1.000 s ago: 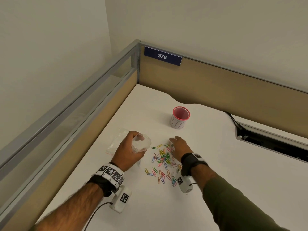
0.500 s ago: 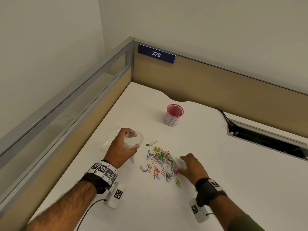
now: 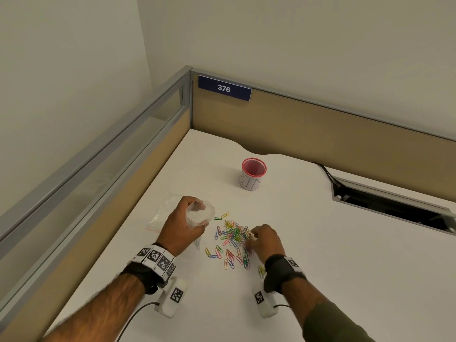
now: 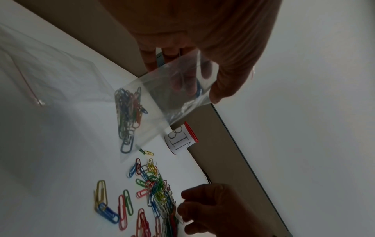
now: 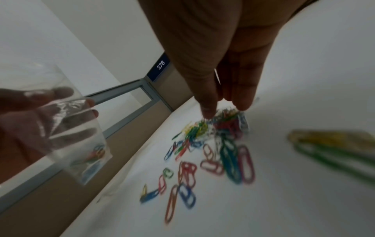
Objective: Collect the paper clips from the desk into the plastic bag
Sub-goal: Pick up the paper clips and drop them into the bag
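My left hand (image 3: 187, 225) grips a small clear plastic bag (image 3: 200, 213) upright above the white desk (image 3: 345, 255), its mouth held open. Several coloured clips lie in the bag (image 4: 129, 110). Just right of it, a heap of coloured paper clips (image 3: 233, 236) is spread on the desk. My right hand (image 3: 254, 236) is at the heap's right side, thumb and fingers curled and pinching a clump of clips (image 5: 225, 121). The right wrist view is blurred. Loose clips (image 4: 121, 208) lie nearer to me.
A red-rimmed cup marked BIN (image 3: 253, 174) stands beyond the heap. A second flat clear bag (image 3: 161, 213) lies left of my left hand. A cable slot (image 3: 394, 206) opens at the right. Partition walls (image 3: 320, 127) close the back and left.
My right hand left the heap's far side, swung to its near right, then came back onto the heap with fingers curled on clips. My left hand kept the bag in place.
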Tool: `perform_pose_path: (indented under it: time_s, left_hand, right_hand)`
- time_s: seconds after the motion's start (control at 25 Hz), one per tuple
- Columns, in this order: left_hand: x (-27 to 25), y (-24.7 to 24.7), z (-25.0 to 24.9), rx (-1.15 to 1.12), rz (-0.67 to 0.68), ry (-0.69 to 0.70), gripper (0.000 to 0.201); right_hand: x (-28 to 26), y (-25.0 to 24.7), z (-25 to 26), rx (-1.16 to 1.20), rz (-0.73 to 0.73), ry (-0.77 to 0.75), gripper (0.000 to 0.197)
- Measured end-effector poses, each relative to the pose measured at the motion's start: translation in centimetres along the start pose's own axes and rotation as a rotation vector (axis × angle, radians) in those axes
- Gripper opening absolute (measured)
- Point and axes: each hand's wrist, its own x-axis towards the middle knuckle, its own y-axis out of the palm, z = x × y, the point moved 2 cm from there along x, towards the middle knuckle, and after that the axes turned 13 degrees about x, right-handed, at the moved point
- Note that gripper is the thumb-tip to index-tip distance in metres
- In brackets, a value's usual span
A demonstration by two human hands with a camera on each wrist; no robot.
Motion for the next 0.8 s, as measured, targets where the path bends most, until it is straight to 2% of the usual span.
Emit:
perform_pose_path:
  time_s: [0.12, 0.2, 0.36, 0.48, 0.56, 0.8]
  left_hand:
    - [0.0, -0.1, -0.1, -0.004, -0.004, -0.003, 0.051]
    - [0.0, -0.2, -0.2, -0.002, -0.001, -0.006, 0.051]
    - [0.0, 0.0, -0.1, 0.007, 0.003, -0.015, 0.051]
    - [0.0, 0.3, 0.1, 0.009, 0.012, -0.026, 0.051]
    - [0.0, 0.5, 0.0, 0.006, 0.015, -0.03, 0.051]
    - [0.3, 0.9, -0.1, 0.015, 0.021, -0.023, 0.052]
  right_hand:
    - [0.8, -0.2, 0.5, -0.132, 0.106, -0.031, 0.065]
    - [0.8, 0.5, 1.0, -0.253, 0.193, -0.094, 0.071]
    - [1.2, 2.1, 1.7, -0.353, 0.185, -0.169, 0.055]
    - [1.4, 2.7, 2.0, -0.384, 0.156, -0.234, 0.028]
    - [1.6, 2.8, 1.9, -0.388, 0.139, -0.26, 0.018]
    - [2.3, 0.4, 2.1, -0.184, 0.074, -0.19, 0.021]
